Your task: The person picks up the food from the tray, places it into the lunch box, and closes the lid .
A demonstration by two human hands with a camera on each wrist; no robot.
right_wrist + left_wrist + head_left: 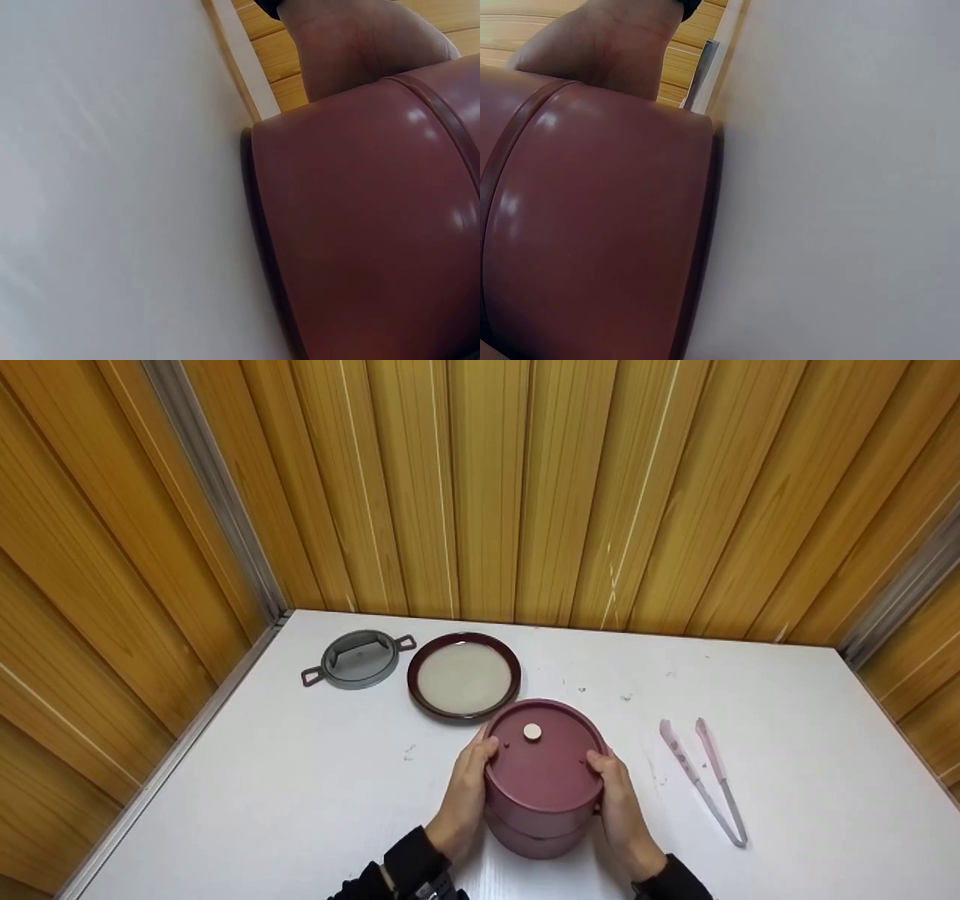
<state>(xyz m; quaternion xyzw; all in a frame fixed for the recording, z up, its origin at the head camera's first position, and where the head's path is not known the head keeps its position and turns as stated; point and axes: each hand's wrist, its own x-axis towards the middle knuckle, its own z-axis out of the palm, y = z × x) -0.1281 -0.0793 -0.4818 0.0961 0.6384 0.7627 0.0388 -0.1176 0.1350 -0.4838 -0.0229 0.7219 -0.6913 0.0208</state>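
Note:
A dark red lidded pot (546, 769) with a seam around its middle stands upright at the front centre of the white table. Its flat lid carries a cream knob (532, 732). My left hand (463, 787) grips the pot's left side, thumb at the lid's edge. On the opposite side my right hand (622, 810) holds it likewise, its thumb over the rim. Most fingers of both hands are hidden behind the pot. The wrist views show the pot's smooth wall (600, 217) close up, its dark base edge (262, 225) at the tabletop.
Behind the pot lies a cream plate (465, 678) with a brown rim. A small grey lidded pan (361, 660) with two handles stands farther left. Tongs (709, 787) with pink tips lie to the right. Yellow wood-look walls (487, 495) bound the table.

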